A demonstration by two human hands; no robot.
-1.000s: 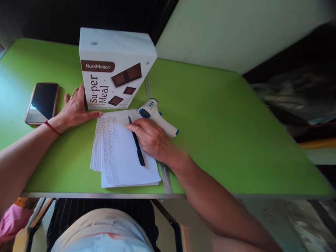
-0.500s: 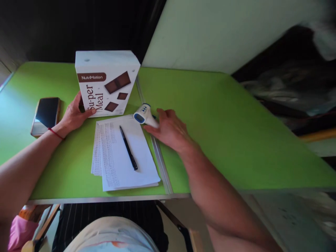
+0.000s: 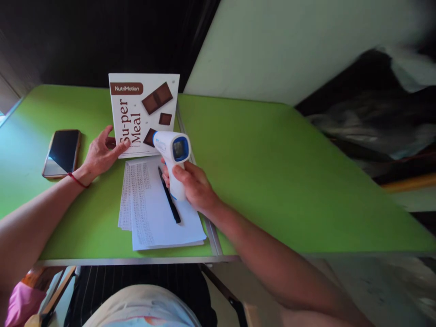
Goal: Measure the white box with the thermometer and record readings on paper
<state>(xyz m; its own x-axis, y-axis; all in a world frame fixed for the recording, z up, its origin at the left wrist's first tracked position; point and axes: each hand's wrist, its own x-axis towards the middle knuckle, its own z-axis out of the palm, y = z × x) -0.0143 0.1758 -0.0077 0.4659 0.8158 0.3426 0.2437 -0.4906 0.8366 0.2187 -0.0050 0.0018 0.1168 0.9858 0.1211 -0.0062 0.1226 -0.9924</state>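
Observation:
A white cardboard box (image 3: 131,116) printed "NutriMotion Su-per Meal" stands upright on the green table. My left hand (image 3: 104,152) grips its lower left corner, thumb on the front face and fingers behind. In my right hand (image 3: 190,181) is a white and blue infrared thermometer (image 3: 172,144), held by its handle with the thumb near its top. Its screen faces me and its nose points at the box's lower front. Below it lie written sheets of paper (image 3: 153,227) with a black pen (image 3: 172,202) on top, partly behind my right fingers.
A smartphone (image 3: 61,152) in an orange-edged case lies left of my left hand. A metal seam (image 3: 213,236) crosses the green table (image 3: 272,172). A black surface and a pale wall stand behind; dark, blurred items sit at the right.
My right hand has lifted the thermometer off the table, turned it upright and brought it left before the box. The box has tipped so its front faces me squarely and its top no longer shows.

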